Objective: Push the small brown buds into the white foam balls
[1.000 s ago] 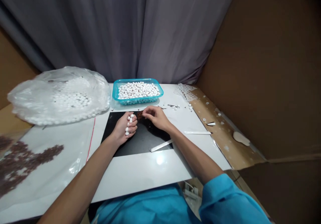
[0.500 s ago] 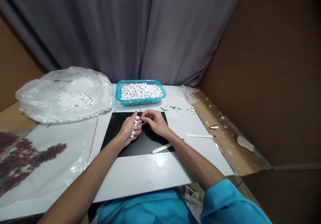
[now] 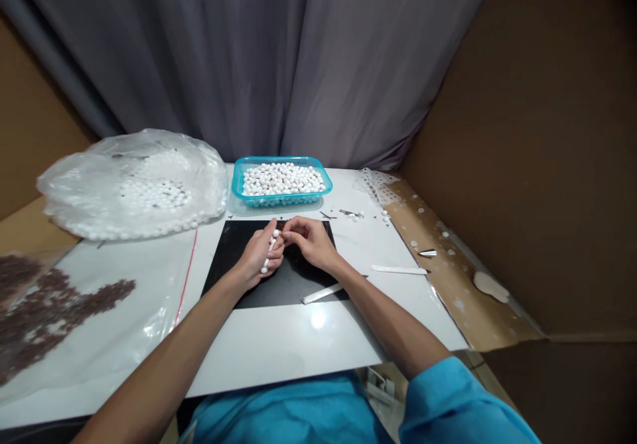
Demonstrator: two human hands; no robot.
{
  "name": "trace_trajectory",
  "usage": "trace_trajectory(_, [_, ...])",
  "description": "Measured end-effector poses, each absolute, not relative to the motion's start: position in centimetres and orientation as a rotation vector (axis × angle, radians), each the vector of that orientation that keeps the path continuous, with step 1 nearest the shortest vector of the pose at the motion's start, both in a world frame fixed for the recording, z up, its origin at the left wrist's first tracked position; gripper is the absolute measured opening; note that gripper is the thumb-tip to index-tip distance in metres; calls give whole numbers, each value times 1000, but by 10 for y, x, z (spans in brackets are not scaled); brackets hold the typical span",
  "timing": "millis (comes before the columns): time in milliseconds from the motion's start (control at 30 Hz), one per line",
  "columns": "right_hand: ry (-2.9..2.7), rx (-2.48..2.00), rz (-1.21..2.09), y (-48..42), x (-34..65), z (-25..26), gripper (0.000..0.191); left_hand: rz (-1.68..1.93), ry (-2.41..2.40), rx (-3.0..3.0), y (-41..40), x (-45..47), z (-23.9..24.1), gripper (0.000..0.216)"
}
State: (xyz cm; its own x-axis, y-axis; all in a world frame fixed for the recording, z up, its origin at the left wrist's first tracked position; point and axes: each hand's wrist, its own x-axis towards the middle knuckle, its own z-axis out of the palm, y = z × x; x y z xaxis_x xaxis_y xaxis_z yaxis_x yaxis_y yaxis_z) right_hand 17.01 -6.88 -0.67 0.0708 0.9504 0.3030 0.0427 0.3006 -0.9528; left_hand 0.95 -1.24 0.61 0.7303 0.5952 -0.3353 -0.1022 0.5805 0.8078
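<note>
My left hand [image 3: 263, 253] is closed around several small white balls [image 3: 265, 266], which show between thumb and fingers. One white ball [image 3: 275, 233] sits up at the thumb tip. Close against it, my right hand [image 3: 311, 241] pinches with thumb and forefinger at that ball; whatever is between those fingertips is too small to make out. Both hands are above a black mat [image 3: 279, 291]. Some small brown bits [image 3: 283, 226] show on the mat just behind the fingertips.
Behind the mat stands a blue tray [image 3: 282, 200] of white balls. To the left are a big plastic bag [image 3: 134, 192] of white balls and a zip bag [image 3: 164, 291] with brown pieces. White sticks [image 3: 323, 293], a metal cone [image 3: 428, 253] and tweezers [image 3: 348, 212] lie around.
The view has shifted slightly. Both hands keep almost the same pose, the right fingertips still at the ball by the left thumb.
</note>
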Motion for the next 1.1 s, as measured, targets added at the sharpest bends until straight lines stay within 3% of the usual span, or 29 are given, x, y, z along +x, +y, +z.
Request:
trace_trajectory(300, [-1303, -1072, 887, -71, 169, -8, 16, 443, 631, 899, -12, 8, 5, 56])
trace_trajectory(767, [-1184, -1063, 1008, -74, 168, -6, 36, 319, 676, 1014, -8, 3, 10, 60])
trace_trajectory(1100, [-1206, -1082, 989, -74, 169, -6, 36, 347, 729, 1051, -11, 6, 8, 59])
